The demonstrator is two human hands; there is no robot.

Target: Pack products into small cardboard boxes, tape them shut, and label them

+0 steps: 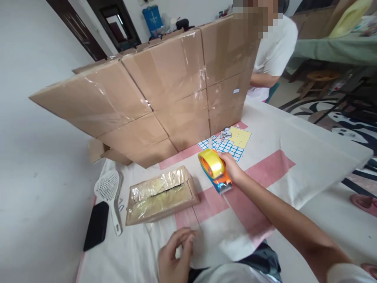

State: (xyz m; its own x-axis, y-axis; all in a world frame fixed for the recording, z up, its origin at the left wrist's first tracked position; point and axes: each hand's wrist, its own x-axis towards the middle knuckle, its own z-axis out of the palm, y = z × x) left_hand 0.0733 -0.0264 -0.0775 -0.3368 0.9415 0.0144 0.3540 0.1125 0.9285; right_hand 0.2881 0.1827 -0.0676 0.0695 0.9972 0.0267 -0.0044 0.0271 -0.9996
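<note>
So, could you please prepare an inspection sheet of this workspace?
Surface: white tablecloth, creased, with pink patches.
Job's things: taped carton on the cloth; tape dispenser with a yellowish roll.
Clutter: white perforated ladle and flat black object, left of the carton.
Hands: right hand holds the dispenser; left hand is curled, no held item visible.
Cables: nothing seen.
Surroundings: taped cardboard wall behind; another person beyond; wooden stool at far right.

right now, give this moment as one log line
right hand: holds tape dispenser | left hand: curled, near box | box: on tablecloth
</note>
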